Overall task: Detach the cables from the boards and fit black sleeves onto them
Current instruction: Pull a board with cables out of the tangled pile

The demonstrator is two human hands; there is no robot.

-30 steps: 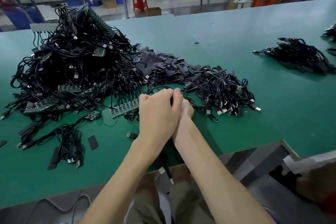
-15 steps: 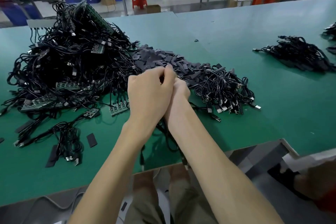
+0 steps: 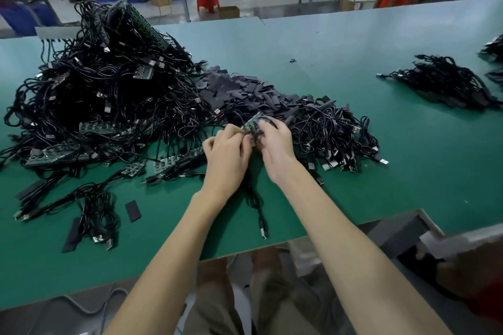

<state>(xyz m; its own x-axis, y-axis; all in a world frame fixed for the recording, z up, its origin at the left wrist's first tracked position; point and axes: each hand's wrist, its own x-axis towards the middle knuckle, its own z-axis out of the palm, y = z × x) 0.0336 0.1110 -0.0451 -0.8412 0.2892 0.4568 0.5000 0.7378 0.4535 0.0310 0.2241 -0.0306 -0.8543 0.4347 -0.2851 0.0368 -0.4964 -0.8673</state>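
Left hand (image 3: 227,155) fingers (image 3: 234,130) pinch near end of board (image 3: 253,122) — plug or edge, cannot tell. Right hand (image 3: 275,149) fingers (image 3: 269,124) curl round board, likely bracing for pull. Board held over bench (image 3: 353,49) middle, just before black sleeves (image 3: 245,90); cable tangle (image 3: 109,103) toward left edge.

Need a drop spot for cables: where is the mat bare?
Free: the broad mat between the middle cable heap and the right bundle; the far mat behind the sleeves; the near-left strip by the front edge. Crowded: the left tangle, and where left hand and right hand grip a board.
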